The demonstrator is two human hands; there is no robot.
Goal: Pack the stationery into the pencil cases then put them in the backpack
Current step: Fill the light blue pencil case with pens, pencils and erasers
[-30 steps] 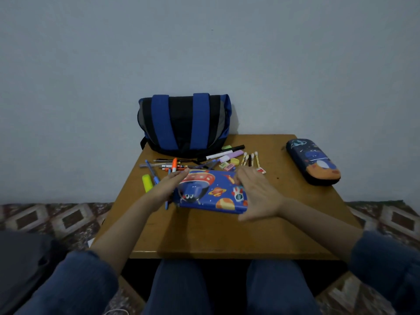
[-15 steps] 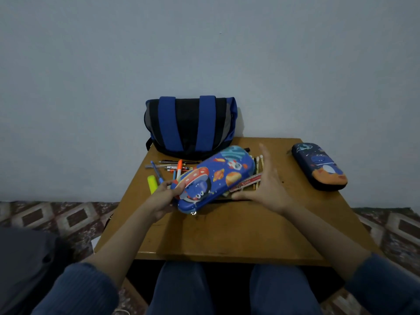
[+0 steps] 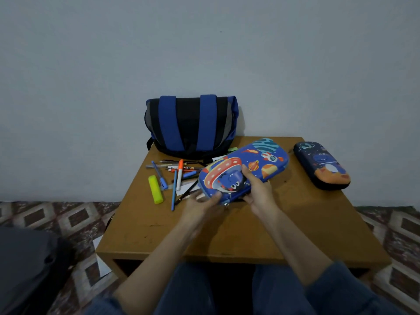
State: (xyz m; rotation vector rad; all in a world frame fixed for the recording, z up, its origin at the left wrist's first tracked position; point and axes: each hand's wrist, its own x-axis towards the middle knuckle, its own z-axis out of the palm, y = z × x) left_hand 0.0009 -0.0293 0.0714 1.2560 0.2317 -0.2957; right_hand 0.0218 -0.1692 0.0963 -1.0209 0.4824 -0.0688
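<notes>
**Space-Print Case Held in Both Hands**

At centre left, a yellow highlighter (image 3: 155,189) lies on the wooden table (image 3: 227,235), with a loose scatter of pens (image 3: 177,171) just to its right. Behind them, at the table's far edge against the wall, stands the blue-and-black backpack (image 3: 191,126). In mid-frame, the left hand (image 3: 200,206) cups the near end of the bright blue pencil case (image 3: 245,169) from below, thumb pressed on its edge. The case is held tilted over the table, far end pointing to the upper right. The right hand (image 3: 259,192) clamps it from the right, fingers curled over the printed lid. At far right, the dark pencil case (image 3: 321,165) lies on the table, well apart.
</notes>
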